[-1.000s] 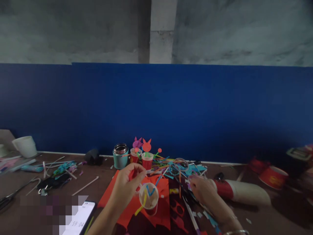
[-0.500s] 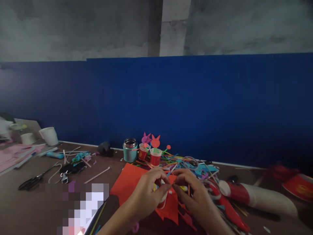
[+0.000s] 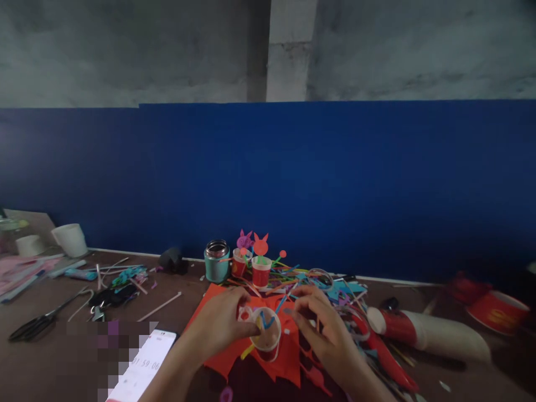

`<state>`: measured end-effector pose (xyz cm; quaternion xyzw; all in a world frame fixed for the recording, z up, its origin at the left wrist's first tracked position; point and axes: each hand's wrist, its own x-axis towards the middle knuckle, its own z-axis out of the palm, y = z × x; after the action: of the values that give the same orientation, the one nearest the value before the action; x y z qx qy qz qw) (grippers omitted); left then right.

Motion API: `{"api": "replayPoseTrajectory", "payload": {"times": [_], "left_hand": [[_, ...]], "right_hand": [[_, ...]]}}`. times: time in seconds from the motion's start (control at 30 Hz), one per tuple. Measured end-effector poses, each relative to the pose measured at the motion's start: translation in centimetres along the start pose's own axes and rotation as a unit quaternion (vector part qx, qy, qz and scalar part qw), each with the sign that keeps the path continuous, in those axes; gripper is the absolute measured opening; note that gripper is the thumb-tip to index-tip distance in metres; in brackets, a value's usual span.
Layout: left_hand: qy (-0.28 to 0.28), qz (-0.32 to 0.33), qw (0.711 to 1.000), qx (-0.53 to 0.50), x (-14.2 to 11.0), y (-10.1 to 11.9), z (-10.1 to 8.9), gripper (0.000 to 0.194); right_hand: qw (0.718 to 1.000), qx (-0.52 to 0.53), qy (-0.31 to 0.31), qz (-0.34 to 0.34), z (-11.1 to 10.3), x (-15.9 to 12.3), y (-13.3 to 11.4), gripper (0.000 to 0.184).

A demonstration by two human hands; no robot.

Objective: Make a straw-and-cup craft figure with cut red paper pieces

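A paper cup (image 3: 267, 350) with a white rim and red side stands between my hands, with blue straw pieces (image 3: 268, 321) in it and a yellow strip (image 3: 247, 351) sticking out low on its left. My left hand (image 3: 220, 324) is at the cup's left side, thumb over the rim and fingers apart from the thumb. In the gap shows a small white ring with a red centre (image 3: 244, 314). My right hand (image 3: 316, 318), right of the cup, pinches a small grey-blue piece (image 3: 288, 311), too blurred to name. Orange-red paper (image 3: 213, 296) lies underneath.
Two decorated cups, one with a red paper head (image 3: 261, 246), stand behind, beside a teal flask (image 3: 216, 265). Straws and scraps (image 3: 335, 287) are heaped to the right, near a red-and-white tube (image 3: 435, 335). At left lie scissors (image 3: 42, 324) and a lit phone (image 3: 144, 357).
My hands, fingertips together over the cup before, have moved apart. The left went down to the cup's rim. The cup's opening and blue straw pieces now show. The view has shifted slightly.
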<state>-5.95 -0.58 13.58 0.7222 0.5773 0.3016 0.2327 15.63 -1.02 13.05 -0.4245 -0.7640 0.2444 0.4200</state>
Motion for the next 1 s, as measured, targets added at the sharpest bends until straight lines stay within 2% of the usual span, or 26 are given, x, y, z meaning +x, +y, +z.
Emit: {"api": "replayPoseTrajectory", "payload": {"times": [0.07, 0.13, 0.3, 0.37, 0.5, 0.57, 0.73, 0.9, 1.0], "left_hand": [[-0.031, -0.012, 0.999, 0.028, 0.5, -0.7, 0.8, 0.022], [-0.059, -0.006, 0.998, 0.009, 1.1, -1.0, 1.8, 0.01], [-0.098, 0.042, 0.988, -0.111, 2.2, -1.3, 3.8, 0.015], [-0.112, 0.041, 0.982, -0.143, 2.3, -1.5, 4.2, 0.016], [-0.13, 0.033, 0.972, -0.193, 2.1, -1.8, 4.8, 0.022], [-0.134, 0.031, 0.971, -0.194, 2.0, -1.7, 5.0, 0.027], [-0.089, 0.026, 0.985, -0.144, 2.2, -1.4, 5.4, 0.015], [-0.111, -0.022, 0.971, -0.213, 2.6, -1.1, 5.3, 0.018], [-0.127, -0.045, 0.961, -0.241, 2.7, -1.1, 5.4, 0.018]], "right_hand": [[1.0, -0.012, -0.016, -0.013, 0.6, -0.1, 0.1, 0.013], [0.999, -0.012, -0.036, -0.019, 1.1, -0.2, 0.2, 0.011], [0.999, 0.022, -0.043, -0.006, 2.2, -0.1, 1.2, 0.006], [0.999, 0.039, -0.033, 0.011, 2.5, 0.1, 1.9, 0.007], [0.994, 0.07, -0.053, 0.061, 3.0, 0.3, 2.7, 0.01], [0.993, 0.085, -0.055, 0.069, 3.1, 0.3, 2.8, 0.011], [0.992, 0.095, -0.048, 0.075, 2.9, 0.4, 2.7, 0.009], [0.985, 0.135, -0.071, 0.086, 2.2, 0.5, 2.7, 0.01], [0.992, 0.097, -0.043, 0.069, 2.2, 0.5, 2.7, 0.01]]}}
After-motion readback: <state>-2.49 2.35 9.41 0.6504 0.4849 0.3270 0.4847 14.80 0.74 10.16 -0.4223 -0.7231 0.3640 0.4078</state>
